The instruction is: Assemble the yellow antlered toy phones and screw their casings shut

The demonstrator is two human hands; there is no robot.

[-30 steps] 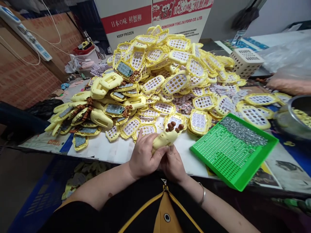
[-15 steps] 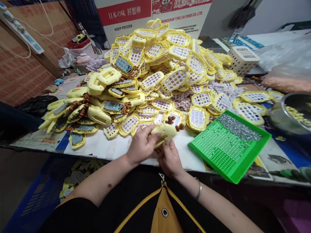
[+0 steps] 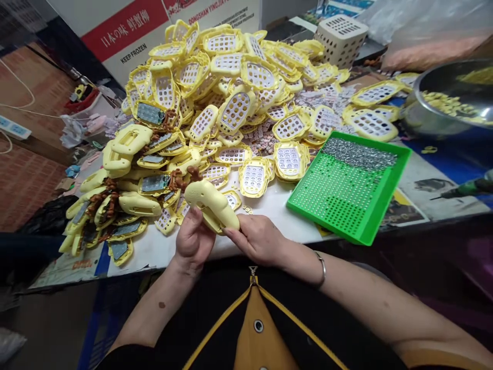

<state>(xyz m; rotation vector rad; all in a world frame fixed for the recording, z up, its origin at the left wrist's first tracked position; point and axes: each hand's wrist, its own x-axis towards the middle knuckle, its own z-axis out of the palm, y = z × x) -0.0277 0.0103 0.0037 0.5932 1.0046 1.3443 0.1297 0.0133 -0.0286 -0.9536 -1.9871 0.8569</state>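
Between both hands is a yellow plastic toy phone casing, back side up, with brown antler-like pieces at its far end and an oblong recess in its back. My left hand holds it from the left, thumb at its edge. My right hand pinches its near right end. Left of it lie casings with grey circuit boards, such as one board, and brown antler pieces. Behind rises a big pile of yellow casing halves with white perforated inserts. What lies inside the held casing is hidden.
To the right sits a green perforated tray with many small metal screws. Beyond it stands a metal bowl of small yellow parts. A power screwdriver lies at the far right. A beige basket stands at the back.
The casing has moved left, towards the casings with boards, and is turned so its recess shows. My right hand has shifted to its near end. The view has swung right and tilted.
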